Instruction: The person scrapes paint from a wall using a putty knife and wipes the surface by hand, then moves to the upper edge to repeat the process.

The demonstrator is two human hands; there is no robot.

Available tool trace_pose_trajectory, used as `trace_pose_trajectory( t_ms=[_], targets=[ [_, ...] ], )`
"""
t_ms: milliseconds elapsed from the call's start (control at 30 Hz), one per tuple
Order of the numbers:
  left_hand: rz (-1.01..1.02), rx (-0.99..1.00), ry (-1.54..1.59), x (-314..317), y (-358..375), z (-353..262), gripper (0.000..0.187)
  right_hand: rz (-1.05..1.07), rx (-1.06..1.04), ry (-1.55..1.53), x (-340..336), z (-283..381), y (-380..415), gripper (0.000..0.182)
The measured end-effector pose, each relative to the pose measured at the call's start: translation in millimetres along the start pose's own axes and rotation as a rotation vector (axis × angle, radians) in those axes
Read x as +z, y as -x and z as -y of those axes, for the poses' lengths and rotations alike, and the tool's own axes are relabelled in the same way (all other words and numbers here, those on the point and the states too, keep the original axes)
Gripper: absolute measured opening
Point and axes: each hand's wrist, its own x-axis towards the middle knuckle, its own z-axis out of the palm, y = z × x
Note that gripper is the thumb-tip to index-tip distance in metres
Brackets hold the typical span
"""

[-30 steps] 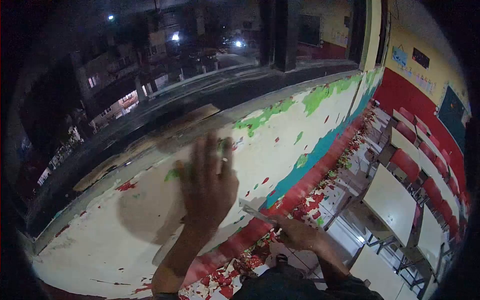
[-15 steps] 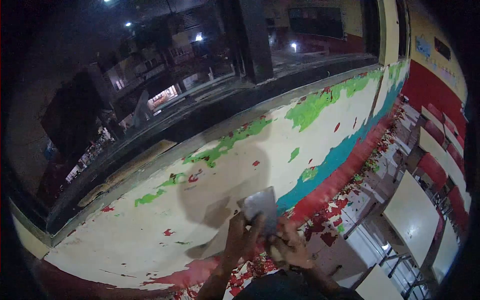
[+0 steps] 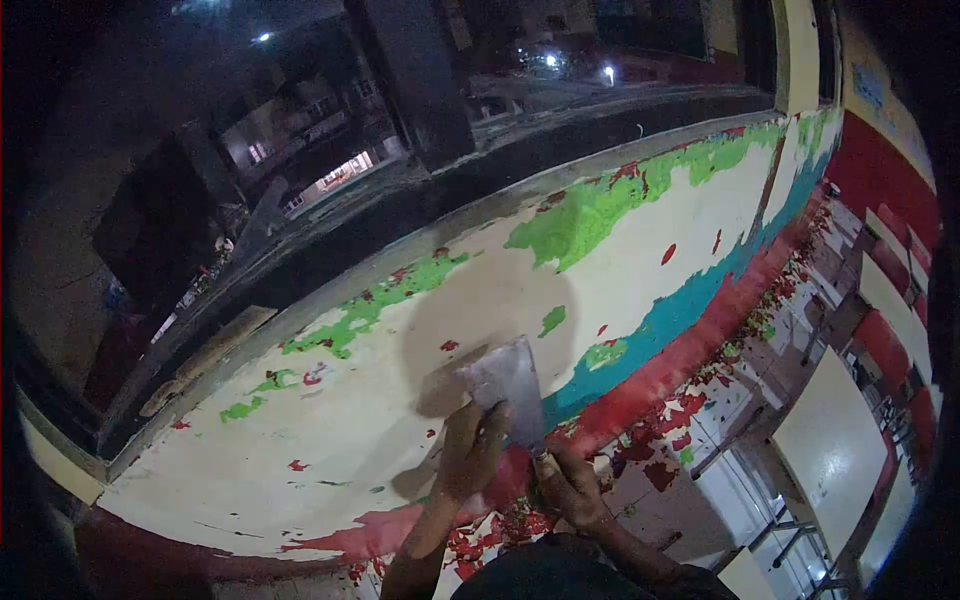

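The right hand (image 3: 570, 488) largely hides the scraper's (image 3: 512, 378) handle.

Black night fills the big window (image 3: 200, 85), split by a thick dark post (image 3: 412, 90), with white lights (image 3: 609, 74) glaring beyond the glass and a building front (image 3: 345, 170) glowing lower down. Over at the far end rises a wall (image 3: 885, 170), red below and yellowish above, a blue picture (image 3: 867, 88) up on it! Down here it's pale tiled floor (image 3: 728, 490) littered with paint flakes (image 3: 688, 408), and there stand white-topped tables (image 3: 832, 445) (one catching a soft gleam, look) beside red chairs (image 3: 880, 345).
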Motion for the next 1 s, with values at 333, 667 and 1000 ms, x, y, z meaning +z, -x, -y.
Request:
trace_pose_trajectory(
  t_ms=[333, 667, 1000],
  targets=[
    [-0.091, -0.054, -0.003, 86.5, -47.7, -6.4, 0.025, -0.2, -0.272, -0.163, -52.5, 4.6, -34.7, 0.034],
    [-0.302, 0.119, -0.206, 115.2, -73.1, -19.7, 0.023, -0.185, -0.302, -0.098, -84.5, 28.7, -49.5, 0.026],
    [-0.382, 0.168, -0.102, 128.6, -68.4, -16.1, 0.022, -0.249, -0.244, -0.041, -88.3, 31.5, -45.8, 0.031]
  ],
)
